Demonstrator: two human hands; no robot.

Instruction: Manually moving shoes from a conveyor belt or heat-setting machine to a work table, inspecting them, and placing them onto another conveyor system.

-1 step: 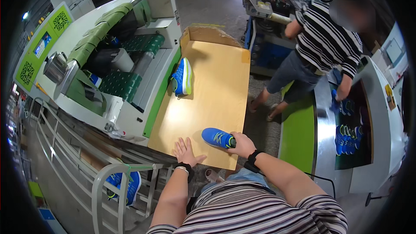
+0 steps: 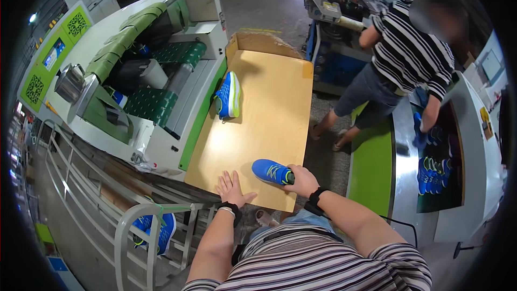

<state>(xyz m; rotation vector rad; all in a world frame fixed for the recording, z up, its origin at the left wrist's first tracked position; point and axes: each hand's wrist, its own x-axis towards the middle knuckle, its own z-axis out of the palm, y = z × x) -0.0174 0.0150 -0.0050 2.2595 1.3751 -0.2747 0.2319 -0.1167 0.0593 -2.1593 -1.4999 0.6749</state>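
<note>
My right hand (image 2: pixel 304 181) grips a blue sneaker (image 2: pixel 267 171) with yellow-green laces by its heel. The shoe stands at the near right edge of the light wooden table (image 2: pixel 253 129), toe pointing left. Flat on the board to its left lies my left hand (image 2: pixel 231 187), fingers spread and holding nothing. Farther up, along the table's left side, another blue sneaker (image 2: pixel 229 95) lies on its side, its white and yellow-green sole facing right.
On the left stands a white and green machine (image 2: pixel 204 75) with a dark green belt (image 2: pixel 156 102). A metal rack (image 2: pixel 121 237) holds blue sneakers (image 2: pixel 161 233) at lower left. Right, a person (image 2: pixel 401 59) in a striped shirt reaches toward a conveyor (image 2: pixel 405 145) carrying several blue shoes (image 2: pixel 432 175).
</note>
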